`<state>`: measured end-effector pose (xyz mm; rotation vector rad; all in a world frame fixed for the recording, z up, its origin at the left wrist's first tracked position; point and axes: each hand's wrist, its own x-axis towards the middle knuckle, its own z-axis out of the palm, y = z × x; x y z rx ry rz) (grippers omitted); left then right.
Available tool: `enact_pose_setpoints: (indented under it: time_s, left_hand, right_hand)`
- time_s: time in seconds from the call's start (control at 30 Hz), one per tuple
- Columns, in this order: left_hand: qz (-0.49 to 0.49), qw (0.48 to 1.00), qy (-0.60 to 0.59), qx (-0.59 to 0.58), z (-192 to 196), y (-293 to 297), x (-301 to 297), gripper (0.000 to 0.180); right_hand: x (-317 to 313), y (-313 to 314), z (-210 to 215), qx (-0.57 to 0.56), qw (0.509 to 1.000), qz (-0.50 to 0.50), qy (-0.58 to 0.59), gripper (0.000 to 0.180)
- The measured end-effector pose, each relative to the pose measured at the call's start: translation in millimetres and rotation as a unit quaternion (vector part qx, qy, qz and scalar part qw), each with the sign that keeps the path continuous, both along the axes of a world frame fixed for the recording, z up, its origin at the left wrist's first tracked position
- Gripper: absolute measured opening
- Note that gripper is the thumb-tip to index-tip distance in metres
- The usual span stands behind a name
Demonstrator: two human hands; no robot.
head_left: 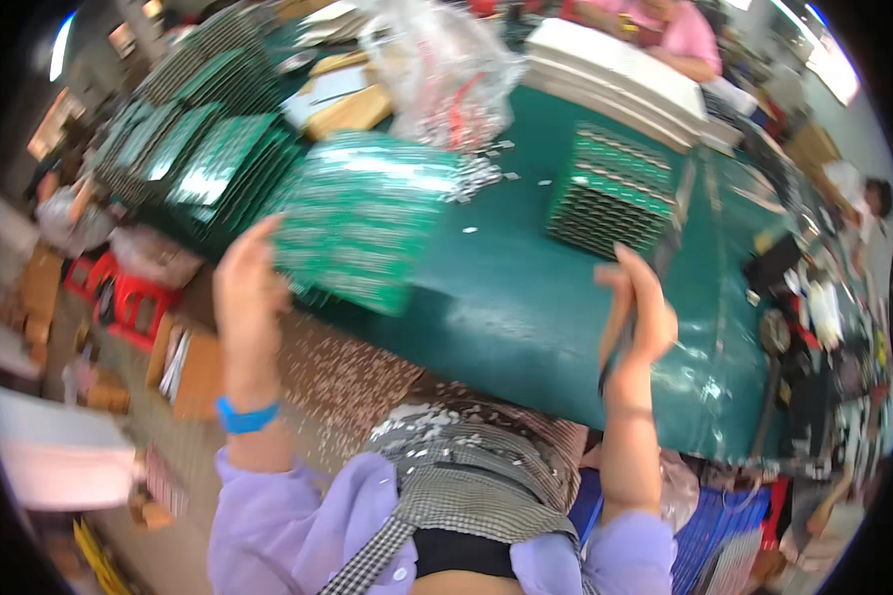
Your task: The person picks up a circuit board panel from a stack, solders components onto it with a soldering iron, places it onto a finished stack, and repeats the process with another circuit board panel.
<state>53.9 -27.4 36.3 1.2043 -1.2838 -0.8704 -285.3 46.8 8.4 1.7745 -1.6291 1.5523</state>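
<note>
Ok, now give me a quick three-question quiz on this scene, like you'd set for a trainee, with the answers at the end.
1. Short answer: What does the left hand hold up over the table?
2. True or false: The right hand is nearer the stack than the plastic bag.
3. Multiple choice: What colour is the wristband?
A) Red
B) Blue
C) Yellow

Key:
1. A green board, with the fingers at its left edge.
2. True.
3. B.
</note>
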Motion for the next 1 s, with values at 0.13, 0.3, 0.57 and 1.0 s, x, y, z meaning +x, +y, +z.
enact_pose_setpoints:
  time_s: [0.13, 0.3, 0.57, 1.0]
  left_hand:
    - [0.042, 0.999, 0.011, -0.009, -21.5, -50.4, 95.7, 0.034]
    - [0.066, 0.998, -0.015, 0.004, -39.8, -66.7, 96.5, 0.029]
    - [0.23, 0.909, -0.329, -0.115, -55.9, -59.6, 87.6, 0.026]
    - [-0.097, 0.943, -0.232, -0.22, -61.9, 62.3, -71.3, 0.04]
  right_hand:
    - [-71.3, -58.0, 17.5, 0.021, 0.971, -0.081, 0.224, 0.02]
    - [-109.7, -67.0, 8.5, 0.157, 0.904, -0.093, 0.387, 0.016]
    - [-113.5, -83.5, -2.6, 0.137, 0.831, -0.171, 0.511, 0.015]
    - [-133.8, 41.3, 45.6, -0.006, 0.937, -0.077, 0.341, 0.033]
